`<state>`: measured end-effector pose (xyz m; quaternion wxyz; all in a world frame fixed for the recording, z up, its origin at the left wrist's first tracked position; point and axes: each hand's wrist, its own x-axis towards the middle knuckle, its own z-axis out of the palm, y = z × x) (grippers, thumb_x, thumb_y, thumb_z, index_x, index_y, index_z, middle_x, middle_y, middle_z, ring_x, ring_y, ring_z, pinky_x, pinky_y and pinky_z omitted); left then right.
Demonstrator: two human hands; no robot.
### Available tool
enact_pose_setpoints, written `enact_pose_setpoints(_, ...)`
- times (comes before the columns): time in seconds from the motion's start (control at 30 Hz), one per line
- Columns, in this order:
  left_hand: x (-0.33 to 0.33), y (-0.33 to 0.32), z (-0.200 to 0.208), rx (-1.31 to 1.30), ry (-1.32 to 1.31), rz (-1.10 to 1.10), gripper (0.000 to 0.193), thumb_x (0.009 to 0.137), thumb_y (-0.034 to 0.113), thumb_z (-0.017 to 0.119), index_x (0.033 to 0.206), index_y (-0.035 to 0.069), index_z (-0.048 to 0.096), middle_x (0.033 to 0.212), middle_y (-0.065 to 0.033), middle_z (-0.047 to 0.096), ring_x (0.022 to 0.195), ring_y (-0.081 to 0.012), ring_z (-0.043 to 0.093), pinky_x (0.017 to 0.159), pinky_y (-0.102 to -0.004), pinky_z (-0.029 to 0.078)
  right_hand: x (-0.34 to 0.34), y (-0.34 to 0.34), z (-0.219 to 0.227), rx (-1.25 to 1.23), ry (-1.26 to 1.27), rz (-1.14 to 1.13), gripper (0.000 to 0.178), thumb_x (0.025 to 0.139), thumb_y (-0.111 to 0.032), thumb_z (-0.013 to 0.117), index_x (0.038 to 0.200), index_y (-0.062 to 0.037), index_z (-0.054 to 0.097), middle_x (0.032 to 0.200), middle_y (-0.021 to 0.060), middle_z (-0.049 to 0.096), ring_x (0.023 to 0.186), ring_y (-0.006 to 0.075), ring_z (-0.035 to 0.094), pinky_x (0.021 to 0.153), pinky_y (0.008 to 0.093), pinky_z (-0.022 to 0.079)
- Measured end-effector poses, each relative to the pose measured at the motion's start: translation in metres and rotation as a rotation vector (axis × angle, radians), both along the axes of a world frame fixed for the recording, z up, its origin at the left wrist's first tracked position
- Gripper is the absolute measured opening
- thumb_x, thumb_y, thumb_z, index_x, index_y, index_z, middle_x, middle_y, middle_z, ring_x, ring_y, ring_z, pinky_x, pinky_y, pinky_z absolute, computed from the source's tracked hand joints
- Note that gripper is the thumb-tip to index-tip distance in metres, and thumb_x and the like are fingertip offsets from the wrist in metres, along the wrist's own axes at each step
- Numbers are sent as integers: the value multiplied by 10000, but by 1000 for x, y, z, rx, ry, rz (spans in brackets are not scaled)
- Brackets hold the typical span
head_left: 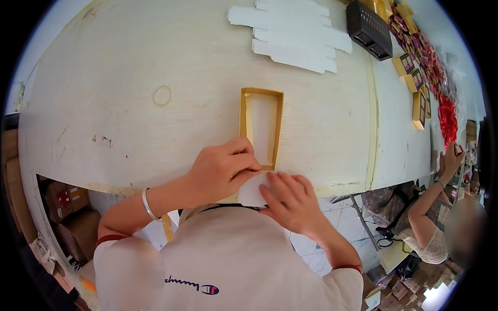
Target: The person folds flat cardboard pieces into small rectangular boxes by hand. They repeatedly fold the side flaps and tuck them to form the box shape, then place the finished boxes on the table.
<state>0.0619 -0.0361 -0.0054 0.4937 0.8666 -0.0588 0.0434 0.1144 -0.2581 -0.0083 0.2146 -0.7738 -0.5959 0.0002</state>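
Note:
A narrow, open cardboard box (278, 124) with gold walls and a pale inside lies on the table in front of me. My left hand (222, 168) is closed at its near left corner, thumb and fingers pinching the near wall. My right hand (290, 199) rests just right of that corner, fingers apart and stretched over a white cardboard flap (250, 193) at the table's front edge. Nothing shows in its grasp. The fingers partly hide the box's near end.
Flat white cardboard blanks (293, 33) lie at the far side, beside a black box-shaped holder (369, 30). A rubber band (162, 95) is at left. Small gold boxes (419, 110) and red ribbon (447, 119) lie far right, near another person's hand (453, 155).

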Motion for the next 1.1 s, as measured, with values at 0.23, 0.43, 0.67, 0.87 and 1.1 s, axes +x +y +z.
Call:
enact_pose_setpoints(0.23,-11,-2,5,7,-1,-118,101,736,-17,709,798,43,657,832,-26,559,545,-145,525,476,-275,419,-15,9,-17,341,-226,-29,202,742,-36,650,943,-26,667,1025,111,628,854,216,592,731,327,477)
enact_pose_setpoints(0.43,-8,3,6,-62,71,-155,118,754,-6,711,859,26,668,858,-47,567,556,-150,529,494,-258,429,1,26,-9,390,137,-97,324,697,52,645,1010,-30,648,903,80,620,757,221,559,642,328,423)
enact_pose_setpoints(0.67,-2,21,4,-353,119,-258,208,808,79,711,981,7,622,915,-78,596,650,-208,578,560,-288,476,7,29,-7,430,626,-175,365,671,101,671,1006,-35,622,865,61,625,664,243,499,620,351,399)
enact_pose_setpoints(0.87,-8,16,9,54,108,-266,230,770,97,748,790,23,531,886,-85,593,706,-244,590,578,-304,487,11,28,-4,382,507,-126,286,671,92,690,917,-34,614,916,91,624,717,257,527,669,351,425)
enact_pose_setpoints(1.1,-10,5,8,35,-41,-128,201,752,47,736,767,9,539,951,-108,570,688,-233,579,569,-324,471,4,28,9,392,475,-256,272,736,72,697,991,22,617,946,133,549,763,236,532,662,331,463)
